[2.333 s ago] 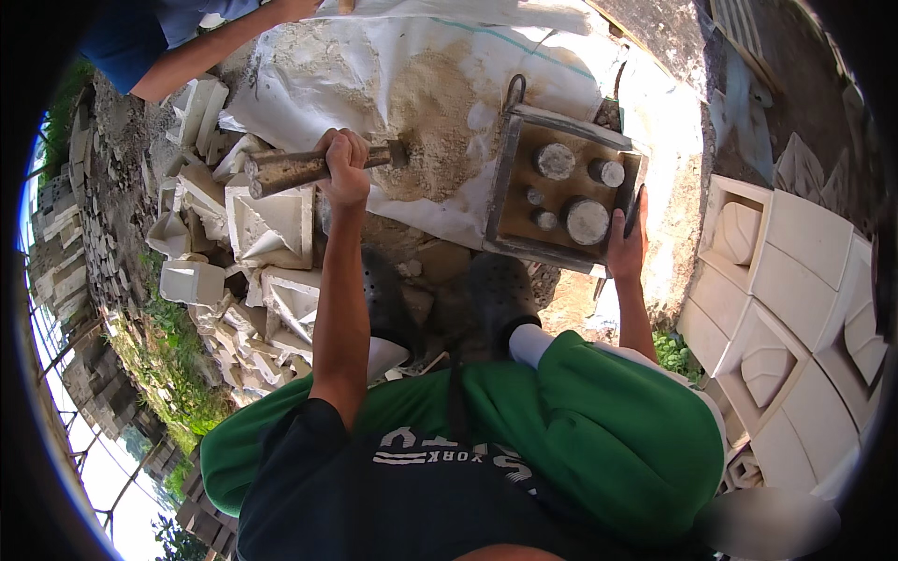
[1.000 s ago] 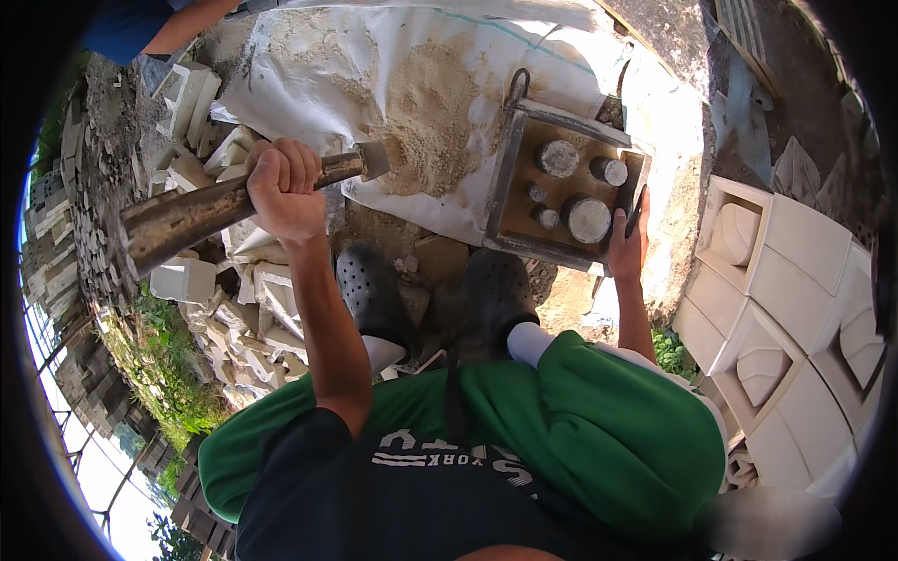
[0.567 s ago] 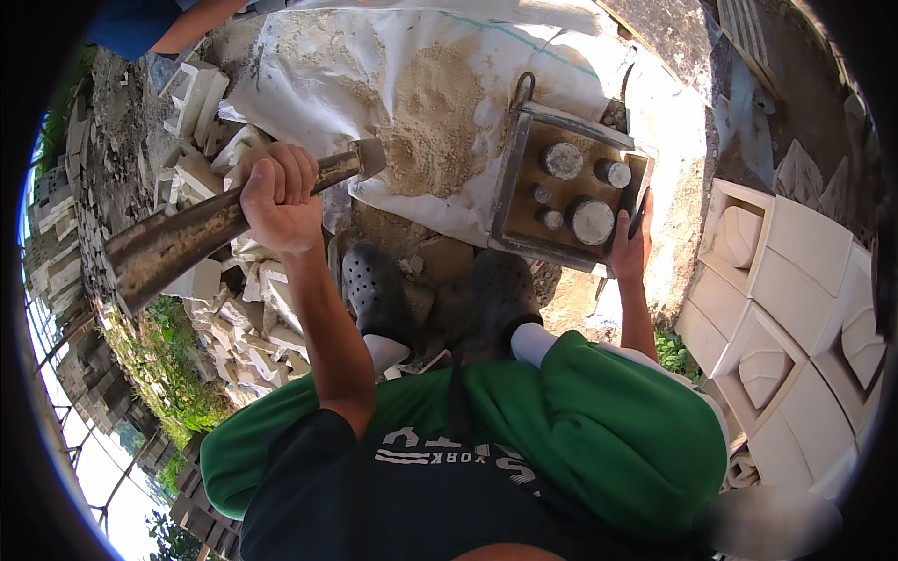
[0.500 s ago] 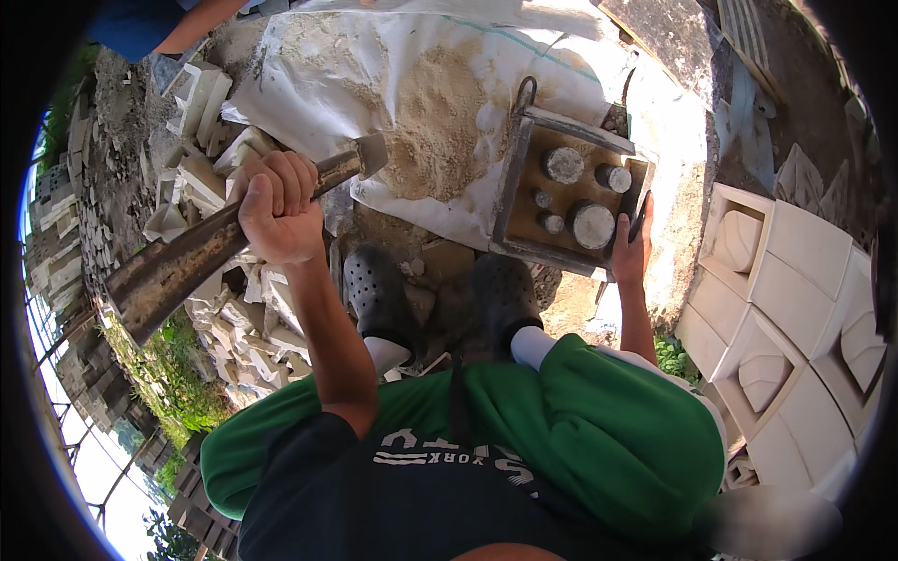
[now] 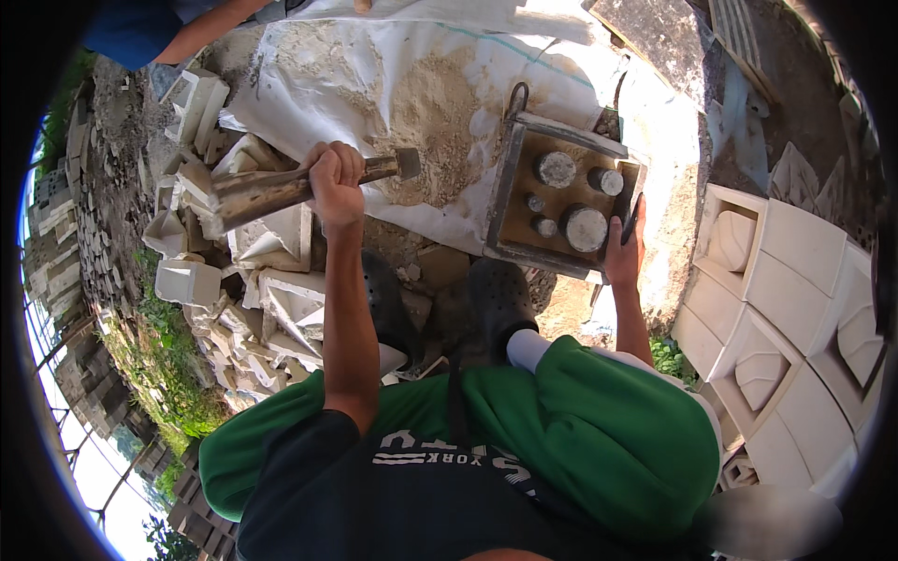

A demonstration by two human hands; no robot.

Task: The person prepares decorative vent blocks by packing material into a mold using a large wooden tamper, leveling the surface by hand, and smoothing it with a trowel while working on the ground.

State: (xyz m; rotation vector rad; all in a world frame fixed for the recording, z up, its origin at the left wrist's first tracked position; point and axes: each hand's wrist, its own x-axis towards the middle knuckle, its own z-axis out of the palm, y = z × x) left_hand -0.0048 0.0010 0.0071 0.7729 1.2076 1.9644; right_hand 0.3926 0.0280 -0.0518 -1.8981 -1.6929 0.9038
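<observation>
My left hand (image 5: pixel 337 180) is closed round the narrow part of a worn wooden club (image 5: pixel 262 198), raised over a pile of pale cast pieces. The club's broad end points left; a squared end lies right of my fist. A shallow rectangular mold box (image 5: pixel 498 196) stands in front of my right foot, its inside brown with several round grey-white plugs (image 5: pixel 585 229) of different sizes standing in it. At the box's right side, my right hand (image 5: pixel 625 254) is closed round a dark handle (image 5: pixel 636 217). Another dark loop handle (image 5: pixel 518 96) sticks up at the far left corner.
A white sheet (image 5: pixel 327 79) with heaped sandy powder (image 5: pixel 430 122) spreads beyond my feet. Broken pale castings (image 5: pixel 271 234) pile up on the left. Pale molded blocks (image 5: pixel 795 271) stand in rows at right. Another person's arm (image 5: pixel 210 28) reaches in at the far left.
My left hand has moved up and to the right with the club, which is now more level. The right hand keeps its hold, and the mold box appears slightly farther left.
</observation>
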